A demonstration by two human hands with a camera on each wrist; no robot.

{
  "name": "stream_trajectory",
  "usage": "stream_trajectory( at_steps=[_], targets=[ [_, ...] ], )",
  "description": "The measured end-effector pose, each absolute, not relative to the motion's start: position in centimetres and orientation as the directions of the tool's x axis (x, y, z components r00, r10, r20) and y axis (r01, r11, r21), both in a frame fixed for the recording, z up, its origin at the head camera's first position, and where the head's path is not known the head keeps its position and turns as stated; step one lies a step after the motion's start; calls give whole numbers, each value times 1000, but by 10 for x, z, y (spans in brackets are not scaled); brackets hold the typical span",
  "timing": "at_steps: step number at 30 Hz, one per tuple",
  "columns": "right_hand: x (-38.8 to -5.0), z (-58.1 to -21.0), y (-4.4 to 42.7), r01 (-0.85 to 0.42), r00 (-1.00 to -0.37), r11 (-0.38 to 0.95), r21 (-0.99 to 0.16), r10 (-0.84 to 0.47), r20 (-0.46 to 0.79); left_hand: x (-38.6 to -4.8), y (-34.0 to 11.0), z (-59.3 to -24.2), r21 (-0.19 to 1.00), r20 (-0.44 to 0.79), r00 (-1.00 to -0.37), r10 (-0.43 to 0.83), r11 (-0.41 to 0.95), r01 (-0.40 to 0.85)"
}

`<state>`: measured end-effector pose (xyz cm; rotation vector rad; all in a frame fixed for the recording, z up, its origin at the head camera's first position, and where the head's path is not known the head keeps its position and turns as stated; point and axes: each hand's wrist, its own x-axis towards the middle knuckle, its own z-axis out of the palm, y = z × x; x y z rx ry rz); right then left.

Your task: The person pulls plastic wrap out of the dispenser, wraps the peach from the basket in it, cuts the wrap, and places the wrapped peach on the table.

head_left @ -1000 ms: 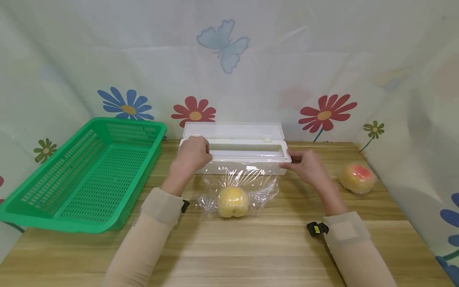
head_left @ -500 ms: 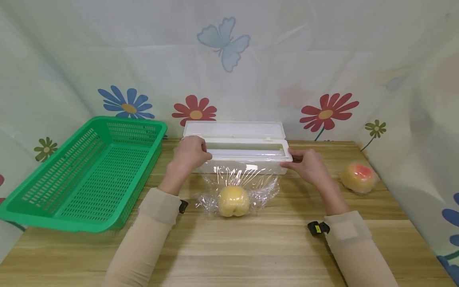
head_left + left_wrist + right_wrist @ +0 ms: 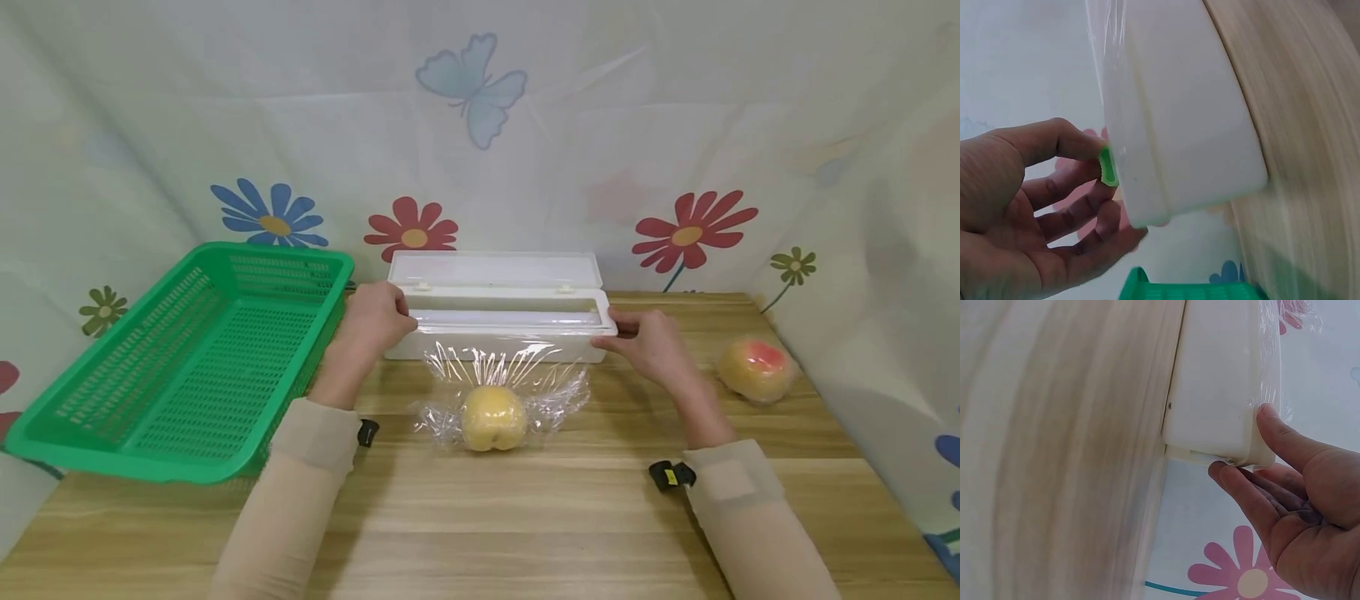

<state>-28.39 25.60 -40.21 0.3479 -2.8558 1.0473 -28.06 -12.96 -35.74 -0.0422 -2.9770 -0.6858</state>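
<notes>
A white cling film dispenser box (image 3: 495, 346) stands at the back of the table with its lid up and a film roll inside. My left hand (image 3: 369, 321) pinches a small green slide cutter (image 3: 1107, 167) at the box's left end, with the other fingers loosely bent. At the right end, my right hand (image 3: 654, 346) grips the corner between thumb and fingers. Cling film (image 3: 555, 396) runs down from the box's front edge over a yellow peach-like fruit (image 3: 493, 419), its sides crumpled around it.
To the left stands a green plastic basket (image 3: 258, 442), partly behind the left forearm. A second, red-blushed fruit (image 3: 756, 372) in film sits near the table's right edge. A flower-printed cloth (image 3: 540, 167) hangs behind the table.
My left hand has slid leftward along the box's front edge to its left end. The right hand keeps its grip on the right end, and the fruit stays where it was.
</notes>
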Motion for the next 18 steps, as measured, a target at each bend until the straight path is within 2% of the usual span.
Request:
stream_trajectory(
  at_steps=[12,18],
  targets=[
    [-281,-402,258,-226,-974,758,-612,-173,145,-280,-143,-364,446,193,-981,18,889,104],
    [-283,-403,256,-258,-966,766,-589,-192,173,-277,-145,-368,451,225,-974,-15,888,90]
  ],
)
